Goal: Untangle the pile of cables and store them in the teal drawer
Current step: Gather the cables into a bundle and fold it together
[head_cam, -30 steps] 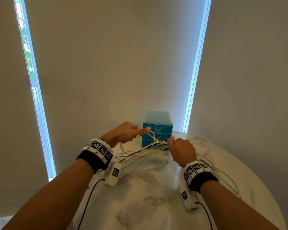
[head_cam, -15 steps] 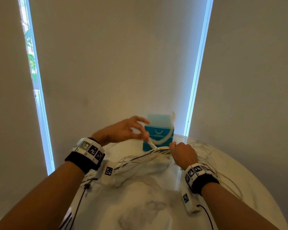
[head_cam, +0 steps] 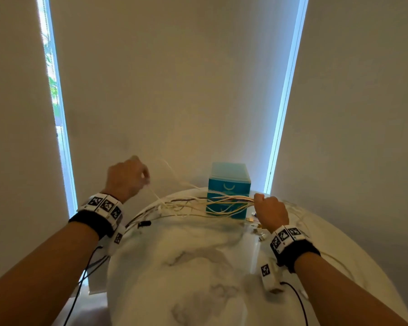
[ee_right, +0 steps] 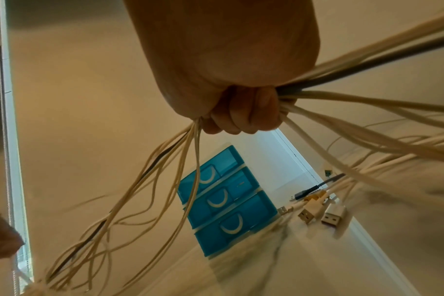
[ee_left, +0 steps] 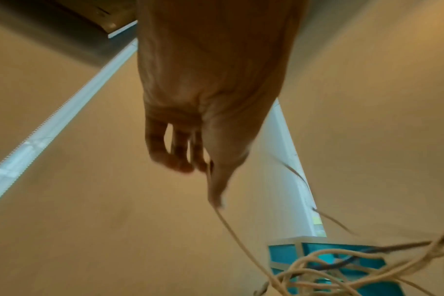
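Note:
A bundle of white cables (head_cam: 210,203) with one dark cable stretches across the round marble table (head_cam: 198,267), in front of the teal three-drawer unit (head_cam: 229,182). My right hand (head_cam: 267,209) grips the bundle (ee_right: 165,180) in a fist just right of the drawers; all three drawers (ee_right: 223,198) look closed. My left hand (head_cam: 127,177) is raised at the left and pinches one white cable (ee_left: 231,226) between thumb and fingers, drawing it up out of the tangle (ee_left: 342,266).
Several USB plugs (ee_right: 314,208) lie on the table right of the drawer unit, and more cable loops trail off the table's right side (head_cam: 299,212). A small black plug (head_cam: 144,223) lies near the left edge. Wall and window strips stand close behind.
My left hand has risen and swung left, pulling a single white cable up and away from the bundle. My right hand has shifted right, still gripping the bundle, which is now stretched.

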Action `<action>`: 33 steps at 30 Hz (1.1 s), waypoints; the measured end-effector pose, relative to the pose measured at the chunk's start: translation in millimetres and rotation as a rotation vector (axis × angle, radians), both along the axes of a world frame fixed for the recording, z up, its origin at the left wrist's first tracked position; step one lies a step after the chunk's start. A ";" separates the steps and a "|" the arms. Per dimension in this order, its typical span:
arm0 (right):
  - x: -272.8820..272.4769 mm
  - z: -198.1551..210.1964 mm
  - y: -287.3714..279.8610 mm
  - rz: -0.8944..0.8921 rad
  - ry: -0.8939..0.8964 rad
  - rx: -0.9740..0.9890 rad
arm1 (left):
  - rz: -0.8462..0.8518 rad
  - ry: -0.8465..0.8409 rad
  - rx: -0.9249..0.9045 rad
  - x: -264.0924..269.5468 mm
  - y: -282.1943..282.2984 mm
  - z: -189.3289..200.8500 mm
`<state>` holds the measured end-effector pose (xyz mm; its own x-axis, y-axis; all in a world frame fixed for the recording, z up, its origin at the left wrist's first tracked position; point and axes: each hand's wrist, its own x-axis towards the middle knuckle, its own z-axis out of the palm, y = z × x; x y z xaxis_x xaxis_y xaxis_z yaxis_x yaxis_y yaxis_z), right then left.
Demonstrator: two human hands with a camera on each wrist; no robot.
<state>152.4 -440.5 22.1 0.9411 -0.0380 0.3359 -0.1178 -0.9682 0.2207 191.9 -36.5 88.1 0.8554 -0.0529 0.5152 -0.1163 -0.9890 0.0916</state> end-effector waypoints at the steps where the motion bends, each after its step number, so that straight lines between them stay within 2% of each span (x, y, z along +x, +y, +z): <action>1: -0.3 -0.6 -1.1 -0.006 -0.003 0.010 | 0.064 -0.067 -0.111 2.8 10.7 0.0; 4: 2.1 0.5 -6.7 -0.032 -0.003 0.052 | 0.182 -0.217 -0.393 5.5 37.0 -8.0; 6: 4.8 2.3 -7.9 -0.030 -0.005 0.102 | 0.200 -0.222 -0.391 7.2 44.6 -16.4; 8: 7.1 1.6 -8.0 -0.022 -0.011 0.105 | 0.185 0.007 -0.330 9.3 41.4 -21.5; 11: 5.9 -0.9 -6.4 -0.018 0.010 0.044 | 0.173 0.630 -0.048 6.8 21.2 -20.3; 12: 4.7 -0.3 -5.1 -0.014 0.010 0.025 | 0.161 0.743 0.043 2.3 9.9 -17.4; 13: 3.6 0.2 -3.1 -0.011 0.005 0.006 | 0.164 0.764 0.140 -2.3 -3.9 -12.2; 15: 3.5 0.4 -0.1 0.000 0.000 -0.010 | 0.172 0.664 0.215 -10.9 -30.7 3.2; 18: 0.1 2.8 0.4 0.006 -0.008 -0.019 | 0.153 0.452 0.145 -9.6 -57.1 24.9; 23: -7.3 14.0 -6.5 0.027 -0.041 -0.021 | 0.148 0.305 0.115 -9.7 -70.6 35.9; 25: -7.3 15.8 -1.8 0.049 -0.048 -0.027 | 0.021 0.195 0.069 -12.6 -89.7 33.6; 27: -7.8 17.4 7.8 0.085 -0.041 -0.029 | -0.316 0.105 -0.098 -16.7 -123.2 31.5; 29: -5.4 18.6 16.4 0.116 -0.049 -0.019 | -0.666 0.196 -0.301 -22.4 -160.3 27.3; 30: -5.1 20.8 20.1 0.128 -0.059 0.012 | -0.753 0.278 -0.345 -22.3 -174.9 23.5; 33: -6.4 26.8 21.6 0.165 -0.103 -0.023 | -0.729 0.530 -0.233 -12.9 -194.5 6.7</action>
<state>146.0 -418.9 48.9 0.8946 0.1226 0.4297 0.0186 -0.9710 0.2383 179.0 -231.0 94.8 0.7783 -0.6140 0.1316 -0.5875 -0.6380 0.4977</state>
